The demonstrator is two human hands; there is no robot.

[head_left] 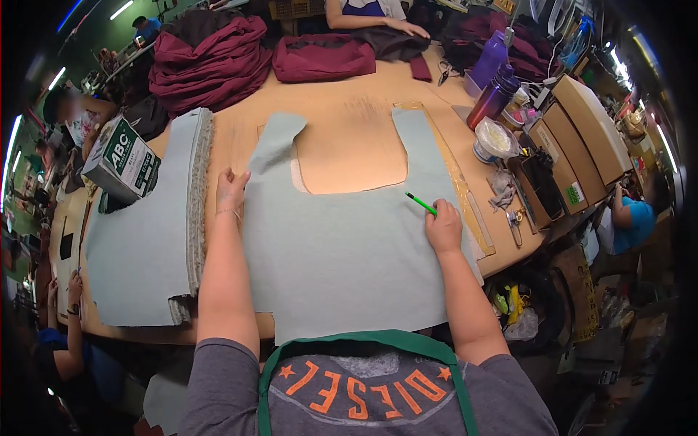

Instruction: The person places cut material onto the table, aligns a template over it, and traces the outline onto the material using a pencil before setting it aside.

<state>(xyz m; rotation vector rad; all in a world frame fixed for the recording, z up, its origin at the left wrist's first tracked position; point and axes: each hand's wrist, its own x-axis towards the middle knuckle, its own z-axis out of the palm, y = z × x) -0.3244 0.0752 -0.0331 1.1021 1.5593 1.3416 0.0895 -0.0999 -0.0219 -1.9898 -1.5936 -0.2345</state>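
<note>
The green pencil is gripped in the right hand, its tip held at the cloth just below the curved cutout. The left hand is placed at the cloth's left edge with its fingers bent; whether fabric is pinched there cannot be told. The cloth is spread flat on the bench, one upper corner folded over, and bare tan wood is shown through the cutout, with dark scuffs beyond it. Along the right side a brown strip is partly covered by the cloth.

To the left, a stack of similar cloth is topped by a tin marked ABC. To the right, a bottle, a tub and cartons are crowded together. Maroon fabric is heaped at the far side, where dark cloth is touched by a co-worker's hand.

The room is lit by tubes. The far co-worker's head is cut off by the frame, the rim is lost in black, and the clutter at lower right is hard to make out.
</note>
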